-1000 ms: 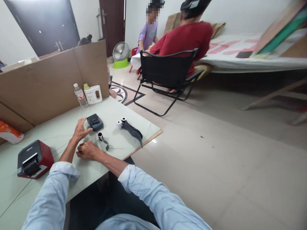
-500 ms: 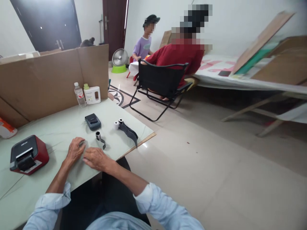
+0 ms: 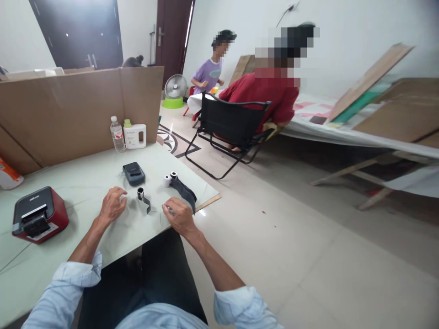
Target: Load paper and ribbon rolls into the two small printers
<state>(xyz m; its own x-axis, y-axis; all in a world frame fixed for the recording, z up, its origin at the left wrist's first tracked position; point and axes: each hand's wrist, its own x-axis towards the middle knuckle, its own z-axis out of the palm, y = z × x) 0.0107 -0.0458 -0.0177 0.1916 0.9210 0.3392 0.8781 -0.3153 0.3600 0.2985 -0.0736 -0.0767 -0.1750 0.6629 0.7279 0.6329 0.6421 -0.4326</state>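
Blue sleeves point(image 3: 58, 292) lead to a half-open, seemingly empty left hand point(image 3: 113, 204) and a right hand point(image 3: 180, 216) with fingertips nearly pinched, contents unclear. Between them a small roll point(image 3: 140, 194) stands on end, probably for stability; beyond, the dark device point(image 3: 134, 173) sits within reach, the bottles point(image 3: 118, 137) aside by the cardboard point(image 3: 75, 119).
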